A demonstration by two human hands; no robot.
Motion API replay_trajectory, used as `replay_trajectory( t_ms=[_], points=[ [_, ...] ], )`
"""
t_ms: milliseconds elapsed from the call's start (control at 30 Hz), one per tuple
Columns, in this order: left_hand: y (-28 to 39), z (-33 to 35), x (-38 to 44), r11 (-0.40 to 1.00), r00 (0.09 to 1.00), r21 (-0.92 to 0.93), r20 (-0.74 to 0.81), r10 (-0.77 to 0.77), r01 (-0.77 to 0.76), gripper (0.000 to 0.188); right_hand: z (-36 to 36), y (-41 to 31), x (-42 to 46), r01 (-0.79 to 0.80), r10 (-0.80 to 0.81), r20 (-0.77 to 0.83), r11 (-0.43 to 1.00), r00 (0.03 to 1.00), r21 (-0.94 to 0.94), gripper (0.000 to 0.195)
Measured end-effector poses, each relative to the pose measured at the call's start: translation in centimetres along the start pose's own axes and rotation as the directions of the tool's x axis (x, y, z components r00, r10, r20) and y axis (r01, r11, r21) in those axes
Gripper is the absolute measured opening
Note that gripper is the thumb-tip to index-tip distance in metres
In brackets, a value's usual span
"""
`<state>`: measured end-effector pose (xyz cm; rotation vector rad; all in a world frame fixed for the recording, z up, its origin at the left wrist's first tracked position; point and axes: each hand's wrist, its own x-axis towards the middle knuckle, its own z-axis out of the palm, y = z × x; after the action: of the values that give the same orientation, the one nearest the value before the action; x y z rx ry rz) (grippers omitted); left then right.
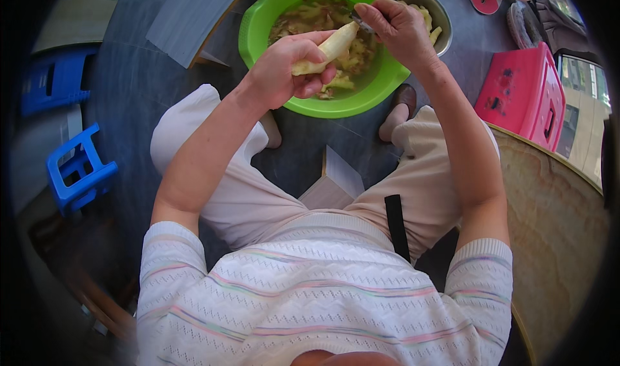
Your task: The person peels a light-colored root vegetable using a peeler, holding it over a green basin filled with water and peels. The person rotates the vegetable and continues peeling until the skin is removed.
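Note:
My left hand (295,68) is closed around a pale, peeled piece of root, likely ginger (334,46), over a green plastic basin (344,108). In my right hand (399,29) is a small metal tool (363,21), mostly hidden by the fingers, at the root's upper tip. Water fills part of the basin, with yellowish root pieces (339,80) and reddish-brown scraps in it. Behind my right hand, a metal bowl (445,32) holds more pale peeled pieces (434,33).
Blue plastic stools (80,191) stand at the left. A pink plastic stool (513,92) is at the right, above a brown-patterned surface (552,211). A grey panel (193,17) lies left of the basin. My feet flank the basin's near side.

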<state>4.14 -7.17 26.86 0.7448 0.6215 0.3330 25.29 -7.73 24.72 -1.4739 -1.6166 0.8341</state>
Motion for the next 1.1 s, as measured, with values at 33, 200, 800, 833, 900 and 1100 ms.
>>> replay_trajectory(
  t_ms=[33,200,800,833,900,1100],
  points=[
    [0.1,0.0,-0.1,1.000,1.000,0.004,0.016,0.007,-0.007,0.050,-0.5,0.6,0.3,-0.023,0.023,-0.004,1.000,1.000,-0.009,0.030],
    [0.2,-0.1,0.2,0.994,1.000,-0.106,0.029,-0.003,0.006,0.047,-0.2,-0.4,-0.5,-0.026,0.025,0.014,0.998,1.000,0.055,0.030],
    [-0.1,-0.6,0.5,0.941,0.976,-0.337,0.212,0.051,0.024,0.038,-0.6,0.0,-0.1,0.015,-0.033,-0.099,0.985,0.995,-0.173,0.029],
    [-0.1,-0.6,0.6,0.941,0.978,-0.338,0.199,0.062,0.009,0.037,-0.6,-0.4,-0.1,0.002,-0.012,-0.095,0.995,0.995,-0.099,0.030],
    [-0.1,-0.5,0.8,0.944,0.984,-0.331,0.171,0.058,0.001,0.037,-0.5,-1.6,-0.8,-0.030,0.034,-0.086,0.998,0.996,0.052,0.032],
    [-0.6,-0.4,0.8,0.965,0.996,-0.258,0.067,0.054,-0.035,0.038,1.8,-3.7,-2.5,-0.022,0.017,0.037,0.992,0.999,0.127,0.031]
  ],
)
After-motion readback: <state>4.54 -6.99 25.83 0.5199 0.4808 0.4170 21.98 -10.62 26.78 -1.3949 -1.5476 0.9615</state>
